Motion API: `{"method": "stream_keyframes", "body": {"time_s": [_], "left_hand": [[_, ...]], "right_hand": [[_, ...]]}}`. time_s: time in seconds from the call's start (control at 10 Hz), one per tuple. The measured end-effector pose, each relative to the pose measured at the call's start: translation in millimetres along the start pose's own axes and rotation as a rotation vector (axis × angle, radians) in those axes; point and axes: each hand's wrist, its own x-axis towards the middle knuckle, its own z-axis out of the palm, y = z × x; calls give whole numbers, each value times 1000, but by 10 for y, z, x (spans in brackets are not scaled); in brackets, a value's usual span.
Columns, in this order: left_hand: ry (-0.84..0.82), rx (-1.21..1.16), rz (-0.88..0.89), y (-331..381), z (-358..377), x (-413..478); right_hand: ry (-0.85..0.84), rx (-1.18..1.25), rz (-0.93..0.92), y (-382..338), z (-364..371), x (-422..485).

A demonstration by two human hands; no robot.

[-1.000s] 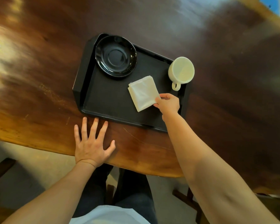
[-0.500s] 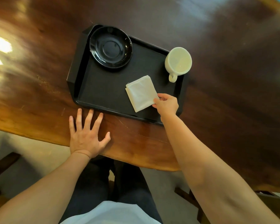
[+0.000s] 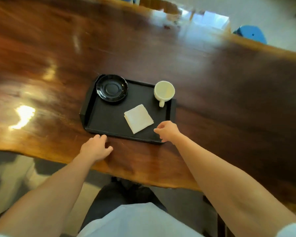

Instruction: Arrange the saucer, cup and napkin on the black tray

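Note:
The black tray (image 3: 109, 120) lies on a dark wooden table. A black saucer (image 3: 111, 89) sits in its far left corner. A cream cup (image 3: 164, 90) stands in the far right corner, handle pointing toward me. A folded white napkin (image 3: 138, 118) lies flat on the tray's near right part. My right hand (image 3: 167, 130) hovers over the tray's near right corner, just right of the napkin, fingers loosely curled and holding nothing. My left hand (image 3: 96, 147) rests on the table at the tray's near edge, fingers bent, empty.
The wooden table (image 3: 229, 100) stretches far to both sides and beyond the tray, with bright glare patches at the left. Its near edge runs just below my hands. A blue stool (image 3: 251, 34) stands past the far edge at the upper right.
My right hand has let go of the napkin and pulled back to the right. My left hand has curled its fingers and slid up to the tray's edge. The view has pulled back.

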Motion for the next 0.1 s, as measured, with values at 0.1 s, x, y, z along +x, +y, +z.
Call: {"method": "stream_keyframes", "body": {"time_s": [0.1], "left_hand": [[28,50,72,146,-305,-113]], "right_hand": [[9,-143,-109,5,-142,-235]]}}
